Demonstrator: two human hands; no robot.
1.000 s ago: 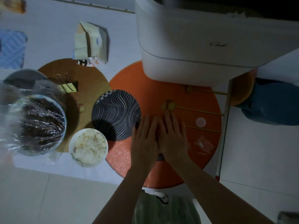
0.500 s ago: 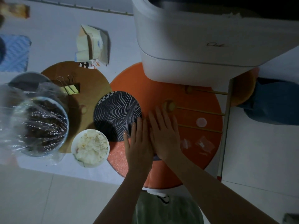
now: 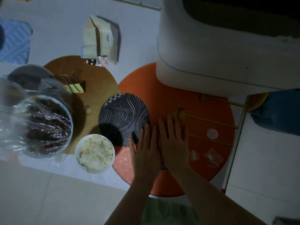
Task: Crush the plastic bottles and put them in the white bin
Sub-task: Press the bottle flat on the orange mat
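My left hand (image 3: 146, 153) and my right hand (image 3: 174, 143) lie flat side by side, palms down, on the round orange table (image 3: 162, 98). They press on a plastic bottle (image 3: 194, 155), which is almost wholly hidden. Only a clear bit shows right of my right hand, plus a dark sliver between my wrists. My left fingertips reach the rim of a black-and-white striped plate (image 3: 123, 117). The white bin (image 3: 211, 54) stands at the table's far side, its dark opening at the top right. A pale round cap (image 3: 212, 133) lies to the right.
Left of the hands are a bowl of rice (image 3: 95, 153), a film-covered bowl (image 3: 40, 127) and a brown round board (image 3: 97, 95) with a binder clip (image 3: 76, 86). A clear wrapper (image 3: 211, 155) and thin wooden sticks (image 3: 211, 121) lie on the right.
Both hands have stayed flat and together, sliding slightly left and nearer to me. The clear bit of bottle has come into view beside my right hand.
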